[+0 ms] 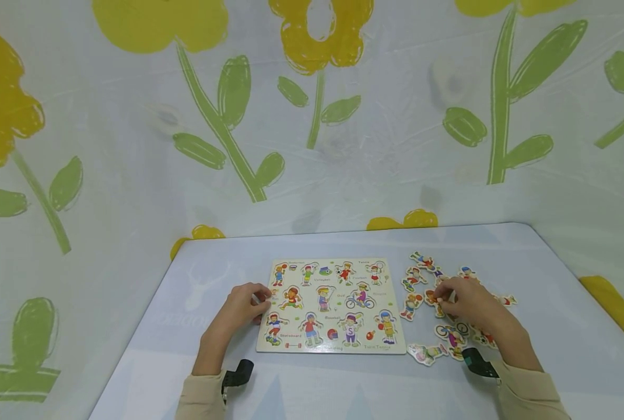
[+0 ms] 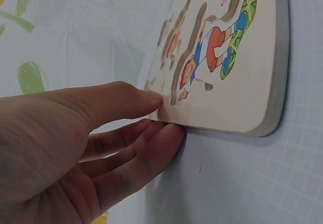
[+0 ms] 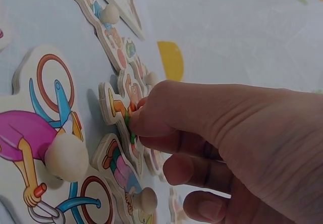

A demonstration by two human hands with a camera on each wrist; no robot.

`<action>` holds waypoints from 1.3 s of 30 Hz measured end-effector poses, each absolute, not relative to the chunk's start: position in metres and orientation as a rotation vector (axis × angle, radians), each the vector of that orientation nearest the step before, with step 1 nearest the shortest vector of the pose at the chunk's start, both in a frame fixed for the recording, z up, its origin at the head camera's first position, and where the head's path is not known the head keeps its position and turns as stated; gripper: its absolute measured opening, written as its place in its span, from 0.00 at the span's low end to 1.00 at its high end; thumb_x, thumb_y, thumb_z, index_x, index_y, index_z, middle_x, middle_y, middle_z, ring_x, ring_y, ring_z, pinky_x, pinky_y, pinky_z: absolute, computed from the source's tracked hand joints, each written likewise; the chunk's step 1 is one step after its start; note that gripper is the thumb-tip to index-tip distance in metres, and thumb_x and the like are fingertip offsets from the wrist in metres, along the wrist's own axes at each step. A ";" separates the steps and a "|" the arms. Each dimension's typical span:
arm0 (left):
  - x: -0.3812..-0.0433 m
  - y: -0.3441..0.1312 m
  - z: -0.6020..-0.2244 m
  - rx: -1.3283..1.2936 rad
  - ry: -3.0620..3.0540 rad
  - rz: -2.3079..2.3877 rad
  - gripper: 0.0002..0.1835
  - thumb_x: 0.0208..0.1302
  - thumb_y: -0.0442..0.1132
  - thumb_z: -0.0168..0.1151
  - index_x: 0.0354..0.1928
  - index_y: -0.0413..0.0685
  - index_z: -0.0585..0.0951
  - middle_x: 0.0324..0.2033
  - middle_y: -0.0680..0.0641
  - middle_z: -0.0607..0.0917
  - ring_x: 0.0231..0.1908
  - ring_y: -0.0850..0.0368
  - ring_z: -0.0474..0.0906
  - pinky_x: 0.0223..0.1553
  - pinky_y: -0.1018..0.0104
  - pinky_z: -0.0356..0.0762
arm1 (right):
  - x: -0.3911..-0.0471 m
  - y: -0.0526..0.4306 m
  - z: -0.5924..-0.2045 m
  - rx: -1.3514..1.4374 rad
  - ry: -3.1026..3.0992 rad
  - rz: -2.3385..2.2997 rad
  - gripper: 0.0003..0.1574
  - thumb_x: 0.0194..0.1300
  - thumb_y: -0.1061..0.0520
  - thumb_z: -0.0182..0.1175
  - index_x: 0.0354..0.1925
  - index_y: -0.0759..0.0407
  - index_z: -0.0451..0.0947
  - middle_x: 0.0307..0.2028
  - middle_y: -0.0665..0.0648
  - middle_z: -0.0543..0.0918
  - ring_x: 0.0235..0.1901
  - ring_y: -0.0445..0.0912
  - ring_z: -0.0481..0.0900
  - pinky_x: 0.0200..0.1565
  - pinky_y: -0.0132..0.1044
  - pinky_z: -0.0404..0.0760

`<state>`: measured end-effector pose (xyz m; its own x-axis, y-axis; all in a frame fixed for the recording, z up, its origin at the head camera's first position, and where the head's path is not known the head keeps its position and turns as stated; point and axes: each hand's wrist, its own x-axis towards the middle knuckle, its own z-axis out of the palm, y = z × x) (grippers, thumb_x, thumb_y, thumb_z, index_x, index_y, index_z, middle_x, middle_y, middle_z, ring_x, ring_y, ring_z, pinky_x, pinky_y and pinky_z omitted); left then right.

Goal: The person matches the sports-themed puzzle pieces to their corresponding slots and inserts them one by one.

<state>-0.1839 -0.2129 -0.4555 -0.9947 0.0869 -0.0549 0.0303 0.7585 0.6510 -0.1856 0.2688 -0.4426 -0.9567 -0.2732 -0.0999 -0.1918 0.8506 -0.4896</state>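
Note:
A wooden peg puzzle board (image 1: 372, 321) printed with sports figures lies flat on the table. At its left edge, my left hand (image 1: 241, 303) pinches the rim, the thumb (image 2: 146, 103) on top and the fingers against the side. A skateboarder picture (image 2: 214, 50) fills a recess near that corner. To the right of the board, my right hand (image 1: 466, 300) pinches a puzzle piece (image 3: 118, 105) with thumb and forefinger; its knob is hidden behind them. Close by lies a cyclist piece (image 3: 30, 133) with a round wooden knob (image 3: 66, 157).
Several loose figure pieces surround the right hand, including a basketball piece (image 1: 411, 306) beside the board and a piece (image 1: 427, 353) near its lower right corner. A pale cloth (image 1: 312, 385) covers the table. A flower-printed curtain (image 1: 385, 146) hangs behind.

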 end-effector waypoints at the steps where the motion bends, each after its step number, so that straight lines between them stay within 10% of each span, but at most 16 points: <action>1: -0.184 -0.213 -0.456 0.094 2.869 1.060 0.09 0.59 0.35 0.67 0.43 0.45 0.84 0.33 0.49 0.82 0.25 0.59 0.74 0.23 0.70 0.76 | -0.186 0.268 -0.442 -0.361 2.860 -0.732 0.09 0.60 0.61 0.64 0.41 0.58 0.82 0.33 0.51 0.81 0.32 0.43 0.73 0.31 0.31 0.75; 39: -0.182 -0.212 -0.455 0.073 2.835 1.096 0.10 0.60 0.34 0.67 0.44 0.44 0.83 0.33 0.49 0.81 0.24 0.59 0.75 0.23 0.70 0.78 | -0.182 0.243 -0.439 -0.461 2.962 -0.699 0.08 0.58 0.62 0.65 0.38 0.56 0.84 0.32 0.48 0.83 0.32 0.41 0.74 0.34 0.36 0.76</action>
<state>-0.1821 -0.2117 -0.4553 -0.9937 0.0808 -0.0770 0.0080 0.7398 0.6728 -0.1816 0.2432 -0.4391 -0.9531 -0.3025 0.0068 -0.2736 0.8520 -0.4463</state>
